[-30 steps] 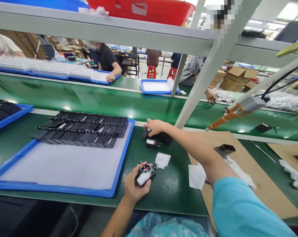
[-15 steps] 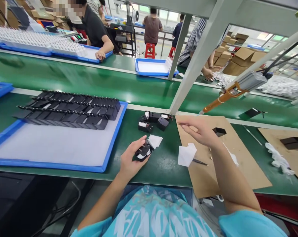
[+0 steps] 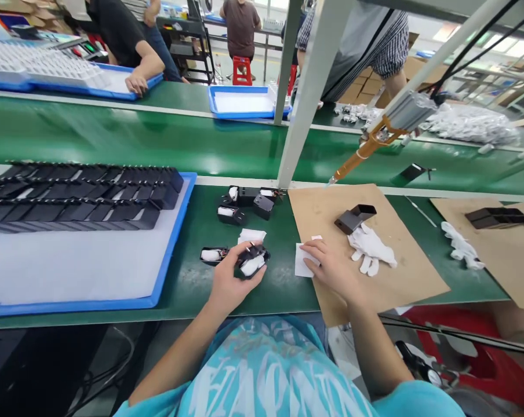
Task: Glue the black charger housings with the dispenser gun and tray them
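Note:
My left hand [image 3: 233,277] is closed around a black plug adapter [image 3: 254,259], with its metal prongs pointing up and a white piece showing inside. Just left of the fingers lies another black adapter housing [image 3: 211,255] with a white insert. White paper pieces [image 3: 252,235] lie behind the held adapter. My right hand [image 3: 329,266] rests over a small stack of white paper squares [image 3: 302,267], fingers stretched out and thumb apart. Whatever is under its palm is hidden. Beyond my hands sits a cluster of black adapters [image 3: 262,206].
A blue-rimmed tray [image 3: 168,255] with rows of black housings stands left. On brown cardboard [image 3: 401,272] lie black housings [image 3: 355,219] and a white glove [image 3: 372,248]. An orange-and-grey tool [image 3: 366,147] hangs above. A metal post [image 3: 303,98] rises beyond; co-workers sit across the green belt.
My right hand has come down from above the cardboard onto the paper squares. My left hand has shifted off a housing now visible beside it. The head view has turned right.

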`<action>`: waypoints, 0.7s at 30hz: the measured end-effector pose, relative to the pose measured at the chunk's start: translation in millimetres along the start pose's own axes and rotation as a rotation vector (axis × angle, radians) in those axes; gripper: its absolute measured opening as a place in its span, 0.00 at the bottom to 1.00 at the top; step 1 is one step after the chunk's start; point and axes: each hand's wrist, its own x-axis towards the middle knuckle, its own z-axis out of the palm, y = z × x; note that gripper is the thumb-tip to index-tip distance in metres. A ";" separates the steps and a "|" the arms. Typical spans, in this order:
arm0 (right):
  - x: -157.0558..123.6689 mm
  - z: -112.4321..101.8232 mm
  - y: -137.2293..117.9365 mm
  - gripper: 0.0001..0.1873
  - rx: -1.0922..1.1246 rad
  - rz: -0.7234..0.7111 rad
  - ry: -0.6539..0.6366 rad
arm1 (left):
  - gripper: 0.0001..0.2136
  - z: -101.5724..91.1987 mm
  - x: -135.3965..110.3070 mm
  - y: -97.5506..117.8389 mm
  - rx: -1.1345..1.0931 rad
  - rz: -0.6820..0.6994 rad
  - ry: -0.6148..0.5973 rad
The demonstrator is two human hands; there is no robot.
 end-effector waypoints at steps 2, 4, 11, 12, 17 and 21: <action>-3.1 4.6 0.2 0.15 0.015 0.027 0.005 | 0.19 4.9 -1.4 0.2 -0.015 -0.038 -0.038; -7.7 4.1 2.3 0.15 0.049 0.052 0.048 | 0.19 9.1 -2.8 -1.2 -0.013 -0.071 -0.070; -43.3 -6.9 15.8 0.08 -0.011 0.291 0.130 | 0.27 16.8 -6.3 -7.6 -0.055 -0.219 -0.152; -47.7 -4.9 16.6 0.09 -0.056 0.275 0.097 | 0.27 17.4 -6.2 -7.2 -0.052 -0.218 -0.165; -61.5 -2.2 22.3 0.11 -0.283 0.162 0.105 | 0.29 20.0 -4.2 -1.5 -0.025 -0.210 -0.178; -77.4 -30.8 37.3 0.10 -0.369 0.123 0.157 | 0.31 19.3 -3.2 2.6 0.004 -0.226 -0.183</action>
